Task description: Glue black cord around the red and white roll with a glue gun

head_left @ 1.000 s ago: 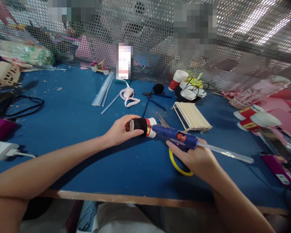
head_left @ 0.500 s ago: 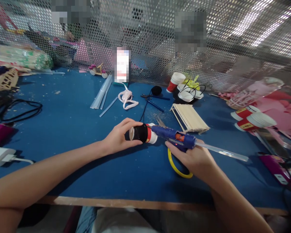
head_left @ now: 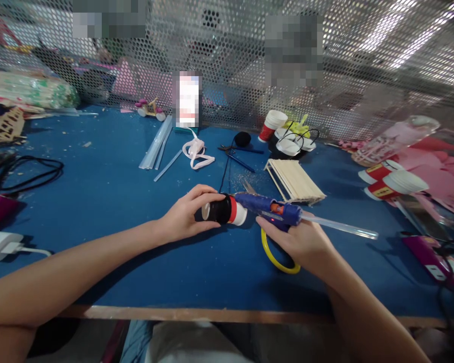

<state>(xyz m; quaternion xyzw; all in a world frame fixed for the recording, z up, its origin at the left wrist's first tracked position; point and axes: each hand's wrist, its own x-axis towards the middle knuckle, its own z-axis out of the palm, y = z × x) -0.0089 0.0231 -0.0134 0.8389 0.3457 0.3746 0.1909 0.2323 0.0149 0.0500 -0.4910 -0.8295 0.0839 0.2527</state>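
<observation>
My left hand [head_left: 191, 214] is closed round a paper cup [head_left: 239, 212] lying on its side, its lower part wrapped in black cord and its red and white rim part facing right. My right hand [head_left: 300, 237] grips a blue glue gun [head_left: 268, 205], with a clear glue stick [head_left: 344, 228] sticking out of its back. The gun's nozzle is at the cup's wrapped upper side. Below the gun, the yellow handle of scissors [head_left: 272, 254] shows beside my right fingers. A black cord runs from the cup toward a black ball of cord [head_left: 242, 139].
On the blue table [head_left: 117, 201] are white ribbon [head_left: 196, 154], clear glue sticks [head_left: 157, 143], blue-handled pliers [head_left: 242, 162] and a wooden stick rack [head_left: 297, 180]. Paper cups [head_left: 395, 184] and a purple power strip [head_left: 426, 257] lie right. A phone [head_left: 189, 101] stands by the mesh screen.
The glue gun's rear end and stick have shifted slightly up and left with my right hand. The cup has turned a little in my left hand.
</observation>
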